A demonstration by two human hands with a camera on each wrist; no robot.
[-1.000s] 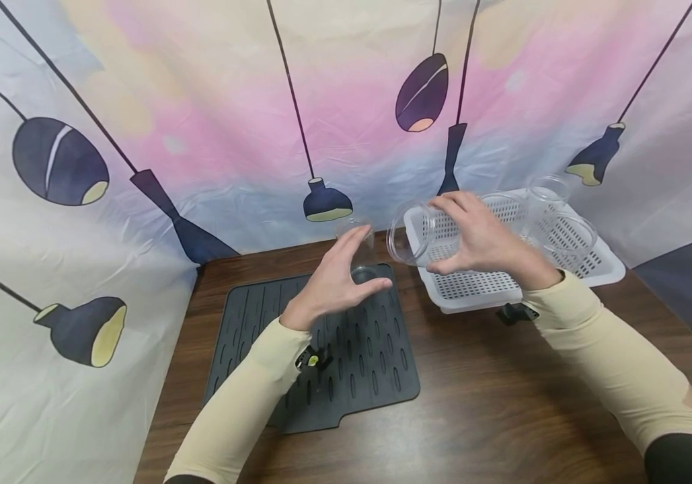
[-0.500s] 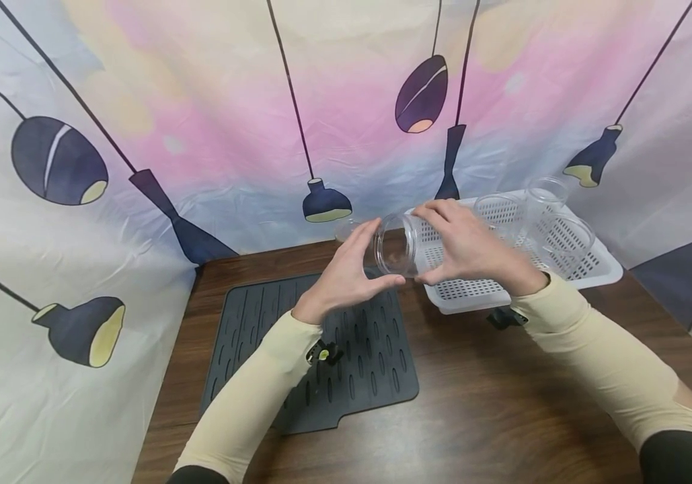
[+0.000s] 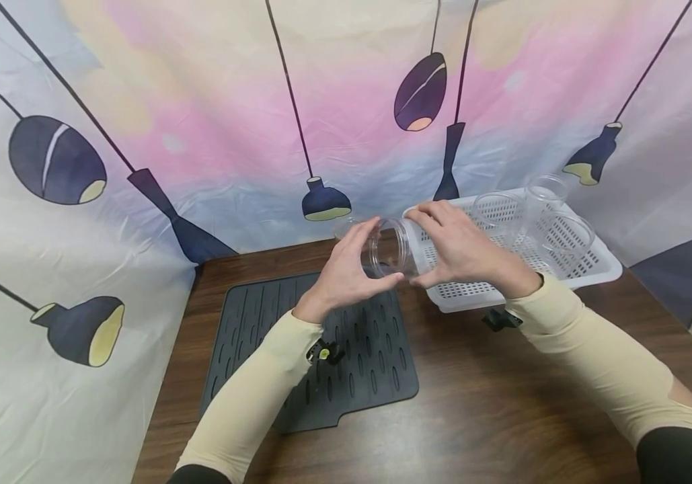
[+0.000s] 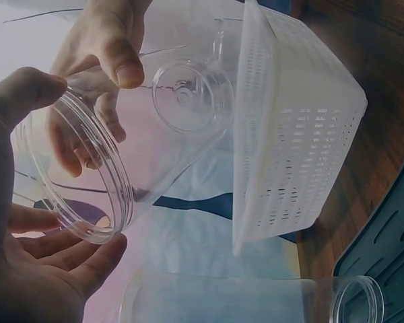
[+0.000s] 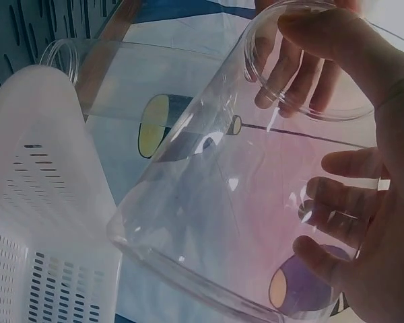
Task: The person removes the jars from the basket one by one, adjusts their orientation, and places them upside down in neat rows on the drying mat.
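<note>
Both hands hold a clear plastic jar [image 3: 391, 250] on its side, over the gap between the dark drying mat [image 3: 376, 363] and the white basket [image 3: 473, 292]. My left hand [image 3: 346, 272] grips around its threaded mouth [image 4: 111, 175], thumb on one side and fingers on the other. My right hand [image 3: 454, 243] spreads thumb and fingers around the base end; the near part of the body fills the right wrist view. Behind the left hand, a second clear jar [image 4: 222, 299] stands upside down on the mat, mostly hidden in the head view.
At the right, the perforated basket holds several more clear jars [image 3: 563, 235]. The wooden table [image 3: 473, 403] carries mat and basket. A printed cloth [image 3: 231, 134] with painted lamps hangs right behind the table's back edge.
My right hand has brought the jar leftward and down slightly. My left hand, earlier held open near the standing jar, has moved right and taken hold of the mouth end.
</note>
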